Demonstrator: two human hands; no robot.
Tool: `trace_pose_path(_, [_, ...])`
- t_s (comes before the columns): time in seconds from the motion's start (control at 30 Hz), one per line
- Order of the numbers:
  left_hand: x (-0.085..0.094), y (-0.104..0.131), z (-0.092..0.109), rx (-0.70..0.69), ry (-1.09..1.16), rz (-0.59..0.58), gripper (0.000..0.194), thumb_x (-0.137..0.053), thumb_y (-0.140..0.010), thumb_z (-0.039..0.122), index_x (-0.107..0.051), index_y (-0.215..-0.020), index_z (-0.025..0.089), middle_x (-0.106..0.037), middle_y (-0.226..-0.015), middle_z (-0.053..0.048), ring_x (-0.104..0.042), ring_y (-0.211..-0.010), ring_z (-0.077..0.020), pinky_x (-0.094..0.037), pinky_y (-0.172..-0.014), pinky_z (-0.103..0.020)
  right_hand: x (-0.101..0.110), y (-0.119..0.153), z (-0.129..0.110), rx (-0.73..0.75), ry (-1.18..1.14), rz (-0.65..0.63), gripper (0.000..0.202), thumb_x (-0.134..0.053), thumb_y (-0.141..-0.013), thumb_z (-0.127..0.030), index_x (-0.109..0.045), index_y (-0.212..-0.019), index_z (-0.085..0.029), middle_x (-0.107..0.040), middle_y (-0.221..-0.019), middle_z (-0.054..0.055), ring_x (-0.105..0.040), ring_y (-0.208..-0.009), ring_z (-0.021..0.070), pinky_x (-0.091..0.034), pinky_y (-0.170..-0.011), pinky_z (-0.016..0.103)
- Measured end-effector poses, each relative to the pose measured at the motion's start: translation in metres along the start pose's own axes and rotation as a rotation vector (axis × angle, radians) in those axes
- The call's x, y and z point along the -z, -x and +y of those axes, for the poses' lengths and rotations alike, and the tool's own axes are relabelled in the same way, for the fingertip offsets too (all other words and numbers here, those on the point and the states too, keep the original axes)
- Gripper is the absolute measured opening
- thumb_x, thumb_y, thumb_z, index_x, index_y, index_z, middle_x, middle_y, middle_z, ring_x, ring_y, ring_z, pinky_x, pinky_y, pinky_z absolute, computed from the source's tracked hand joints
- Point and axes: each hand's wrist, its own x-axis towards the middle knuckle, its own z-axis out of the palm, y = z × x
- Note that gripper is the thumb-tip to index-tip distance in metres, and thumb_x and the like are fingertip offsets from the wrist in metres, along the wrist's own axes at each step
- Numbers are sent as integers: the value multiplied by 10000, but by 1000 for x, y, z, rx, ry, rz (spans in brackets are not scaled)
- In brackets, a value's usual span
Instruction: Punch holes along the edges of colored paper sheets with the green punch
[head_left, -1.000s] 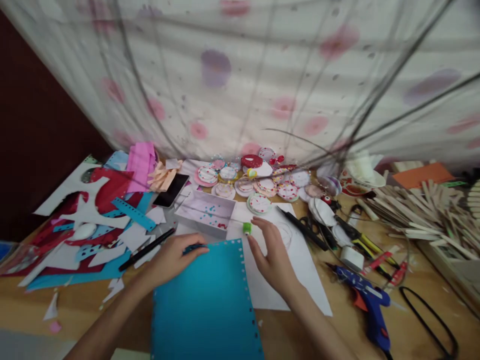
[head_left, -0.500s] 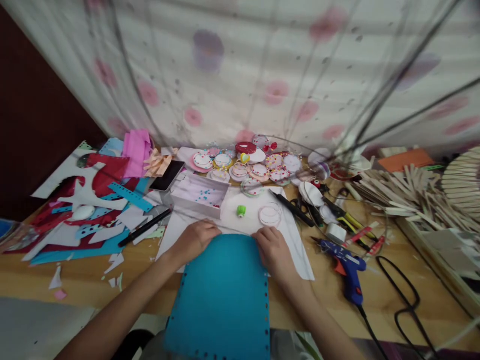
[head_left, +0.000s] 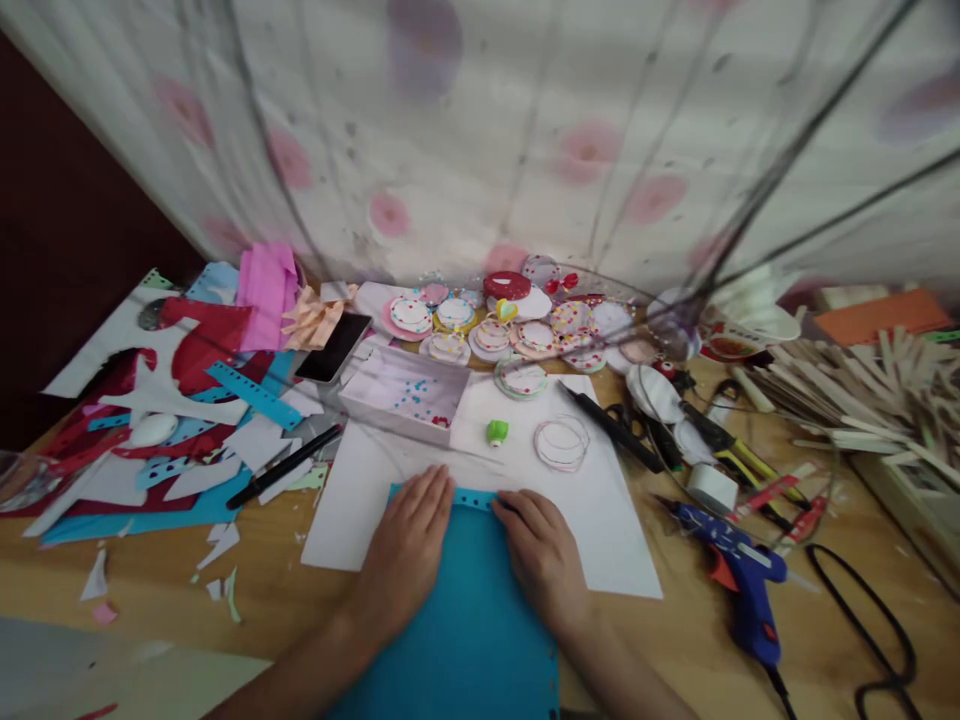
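A blue sheet (head_left: 480, 620) with holes along its edges reaches from the near edge of the view onto a white paper (head_left: 622, 540). At its far end runs a lighter blue strip with a row of holes, apparently a folded-over edge. My left hand (head_left: 409, 550) lies flat over the left part of that strip, fingers stretched. My right hand (head_left: 544, 550) has its thumb and fingers closed on the strip's right end. Beyond the hands, a small green bead-like piece (head_left: 496, 432) and a thin wire coil (head_left: 562, 443) rest on the paper.
A white box (head_left: 397, 425) holds small beads. Behind it are several decorated paper discs (head_left: 491, 338). Coloured scraps (head_left: 195, 400), a black pen (head_left: 285, 465) and a phone (head_left: 334, 347) lie left. Right are scissors (head_left: 611, 425), pliers (head_left: 735, 460), a blue glue gun (head_left: 739, 575) and wooden sticks (head_left: 847, 390).
Both hands have moved nearer to me, the left from gripping the far corner to lying flat. The holed strip now shows along the sheet's far end. The view has shifted slightly.
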Motion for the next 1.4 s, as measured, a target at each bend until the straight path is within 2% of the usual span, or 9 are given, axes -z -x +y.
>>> trace_pose_path(0.13, [-4, 5, 19, -24, -27, -106, 555, -401, -948, 255, -280, -1456, 68, -335, -1504, -159, -296, -1394, -287, -326, -1108, -448, -2, 3, 3, -27, -28, -10, 316, -462, -902, -84, -629, -1149, -188, -677, -1091, 113, -602, -984, 263, -547, -834, 438])
trace_pose_path(0.4, [1, 2, 0, 1, 22, -269, 634, -395, -956, 388, -161, -1501, 165, -191, -1557, -165, -194, -1427, -300, -290, -1115, -462, 0, 7, 4, -81, -73, 0, 400, -488, -856, -27, -612, -1186, -217, -700, -1103, 78, -626, -1021, 242, -557, -857, 425])
trace_pose_path(0.6, [3, 2, -8, 36, 16, -262, 661, -464, -917, 436, -176, -1494, 290, -59, -1582, -148, -116, -1420, -410, -301, -1070, -573, 0, 8, 3, -73, -40, 25, 353, -494, -850, -23, -640, -1127, -186, -711, -1090, 72, -641, -1021, 218, -558, -863, 387])
trace_pose_path(0.73, [3, 2, -8, 52, 23, -249, 664, -473, -909, 441, -184, -1490, 307, -11, -1587, -129, -86, -1413, -442, -285, -1068, -601, 2, 7, 1, -63, 26, 40, 319, -484, -845, -23, -658, -1072, -165, -722, -1063, 64, -651, -995, 204, -550, -849, 360])
trace_pose_path(0.83, [4, 2, -7, 54, 33, -248, 678, -496, -896, 431, -188, -1489, 315, 22, -1588, -122, -92, -1408, -455, -275, -1069, -612, 5, 2, -9, -72, 106, 1, 314, -467, -846, -57, -651, -1084, -148, -716, -1084, 79, -648, -1000, 226, -531, -858, 394])
trace_pose_path(0.97, [4, 2, -6, 53, 36, -251, 678, -505, -892, 388, -198, -1490, 295, 36, -1585, -136, -78, -1406, -463, -265, -1072, -618, 2, -9, -29, 8, 154, -180, 464, -431, -837, -91, -527, -1290, -105, -577, -1326, 103, -535, -1210, 265, -428, -1005, 473])
trace_pose_path(1.07, [4, 2, -6, 52, 37, -259, 665, -487, -901, 378, -203, -1492, 266, 23, -1583, -150, -65, -1410, -454, -257, -1081, -609, -3, -10, -35, 48, 152, -294, 576, -405, -835, -75, -376, -1410, -68, -418, -1464, 90, -382, -1347, 234, -387, -1061, 414])
trace_pose_path(1.2, [4, 2, -6, 60, 25, -249, 663, -463, -908, 429, -189, -1494, 284, -2, -1587, -132, -48, -1416, -443, -257, -1084, -601, 1, 7, -23, -21, 211, -298, 573, -402, -870, -104, -323, -1437, -74, -390, -1480, 85, -356, -1363, 208, -392, -1052, 378])
trace_pose_path(1.4, [2, 3, -5, 60, -21, -226, 689, -470, -897, 458, -187, -1496, 269, -67, -1587, -118, -82, -1426, -405, -261, -1095, -551, 27, 32, -1, -71, 292, -302, 594, -363, -895, -109, -237, -1476, -110, -362, -1496, 59, -368, -1357, 193, -326, -1079, 404])
